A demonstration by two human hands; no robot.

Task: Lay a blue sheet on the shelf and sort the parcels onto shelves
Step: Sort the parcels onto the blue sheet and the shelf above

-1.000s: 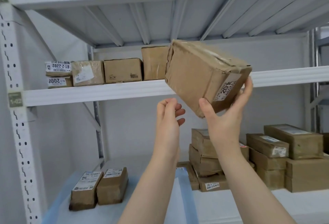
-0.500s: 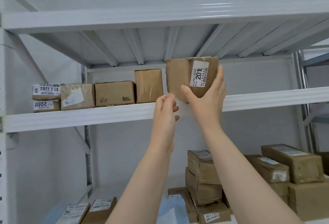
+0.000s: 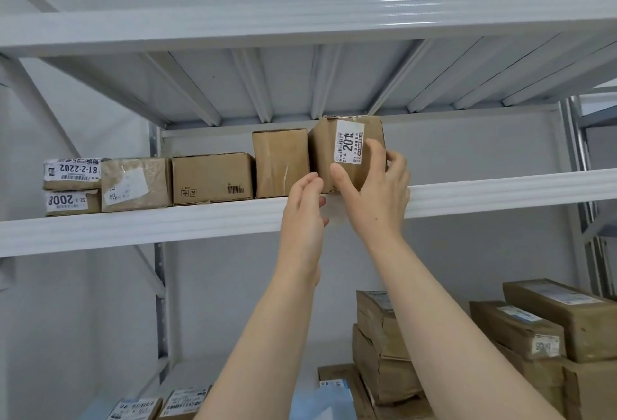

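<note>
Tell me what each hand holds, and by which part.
The right hand grips the labelled parcel by its lower right corner, thumb on the front face, fingers round the side. The left hand holds nothing.

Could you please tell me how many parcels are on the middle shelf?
6: upper parcel atop lower parcel far left, then taped parcel, barcoded box, tall parcel, and labelled parcel gripped by the right hand. Others may hide behind.

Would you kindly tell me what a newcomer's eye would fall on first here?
The right hand grips a brown, white-labelled parcel at the right end of a row of parcels on the middle shelf. The left hand hovers open just left of it. Further down, stacked parcels sit at lower right.
</note>
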